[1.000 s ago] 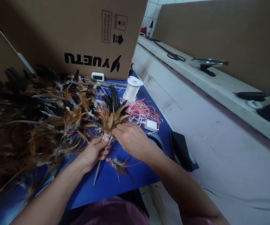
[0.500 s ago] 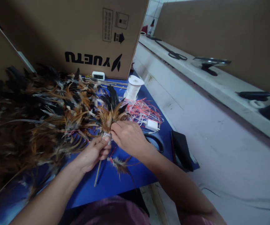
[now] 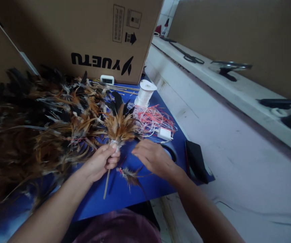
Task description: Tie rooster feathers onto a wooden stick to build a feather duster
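Note:
My left hand (image 3: pixel 106 159) is closed round the stick of a feather duster (image 3: pixel 118 126), just below its white binding. Brown and black feathers fan out upward, and the bare stick end (image 3: pixel 106 185) sticks out below the fist. To the right of the duster, apart from its feathers, is my right hand (image 3: pixel 154 157), its fingers pressed together; whatever they may pinch is too small to make out. Between and below the hands, a small feather tuft (image 3: pixel 130 176) with a red tie lies on the blue table (image 3: pixel 97 200).
A large feather heap (image 3: pixel 34 135) covers the table's left side. Behind stand a cardboard box (image 3: pixel 92 33), a small white digital display (image 3: pixel 107 79) and a white spool (image 3: pixel 145 92). Red and white strips (image 3: pixel 157 118), a white plug (image 3: pixel 164 134) and a black phone (image 3: pixel 196 160) lie at the right.
My right hand has moved right and toward me, away from the duster's binding. My left hand keeps its hold on the stick. The feathers now show more fully.

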